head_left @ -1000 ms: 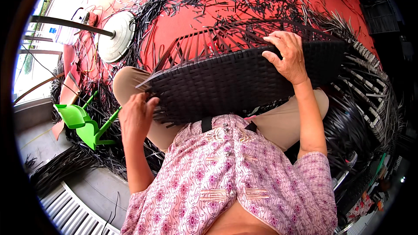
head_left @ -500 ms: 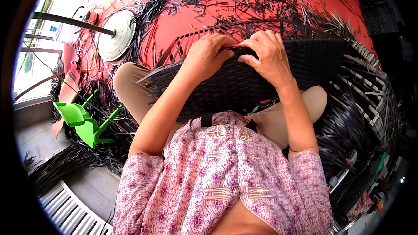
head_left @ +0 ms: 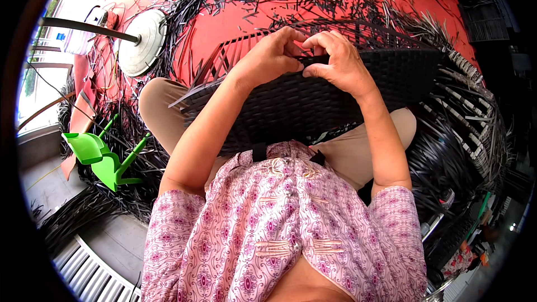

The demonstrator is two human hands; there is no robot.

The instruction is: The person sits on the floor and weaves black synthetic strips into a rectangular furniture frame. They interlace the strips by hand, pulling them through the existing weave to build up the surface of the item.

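A black woven wicker panel (head_left: pixel 302 106) lies across my lap, its far edge ending in loose upright strips. My left hand (head_left: pixel 271 56) and my right hand (head_left: pixel 335 61) meet at that far edge. The fingertips of both pinch a black wicker strip (head_left: pixel 306 59) between them. Both forearms cross over the panel.
The red floor (head_left: pixel 235 11) is littered with loose black strips. A white round fan base (head_left: pixel 142 47) with a dark pole stands at the left. A green plastic stool (head_left: pixel 98 156) lies tipped at lower left. Bundles of black strips (head_left: pixel 458 151) pile up at the right.
My left hand rose from the panel's near left edge to the far edge. My right hand slid left along that edge, and both now pinch a strip together.
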